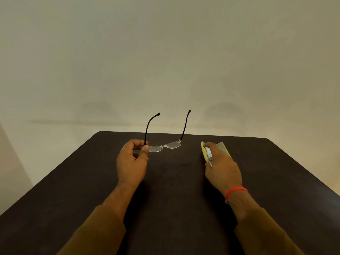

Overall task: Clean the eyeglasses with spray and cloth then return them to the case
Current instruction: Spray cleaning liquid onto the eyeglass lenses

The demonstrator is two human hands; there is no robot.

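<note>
So the left hand (pixel 132 159) has the glasses (pixel 165 146) pinched at the lens corner by the hinge, thumb and fingers closed on it. That makes sense to me, since it keeps fingers off the glass and leaves both lenses exposed for a spray. The glasses are held up over the far middle of the table (pixel 171 199), not resting on it. Temples are unfolded and stick up and away from the person. The lens bar runs left to right, so the long axis is crosswise, with the front facing back toward the wearer.

Just right of the glasses, the right hand (pixel 221 166) is curled around a small bottle (pixel 209 153), probably the spray, though it's half hidden by fingers. Under and behind that hand sits a pale yellow case (pixel 224 148), or maybe the cloth; hard to tell from here. Looks like the spray step is about to start.
</note>
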